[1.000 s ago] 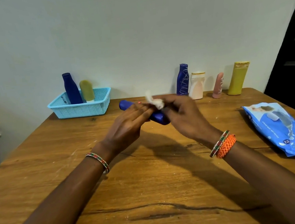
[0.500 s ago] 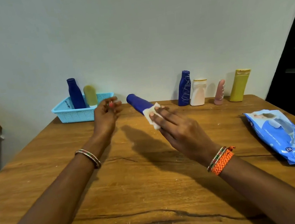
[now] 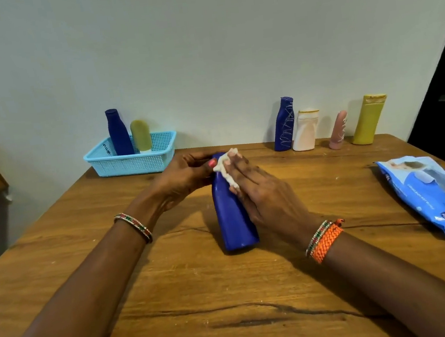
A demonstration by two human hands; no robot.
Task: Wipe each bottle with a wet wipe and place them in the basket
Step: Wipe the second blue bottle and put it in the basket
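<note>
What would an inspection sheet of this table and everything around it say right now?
Surface: wooden table, dark cracks in the grain.
Job's things: blue bottle being wiped with a wet wipe; light blue basket holds two bottles; four bottles stand at the far edge.
Clutter: wet wipe pack.
Hands: left hand grips the bottle's top; right hand presses the wipe on it.
Cables: nothing seen.
Surroundings: pale wall, dark doorway at right.

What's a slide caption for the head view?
Left hand steadies a blue bottle while right hand presses a wet wipe along it.
</note>
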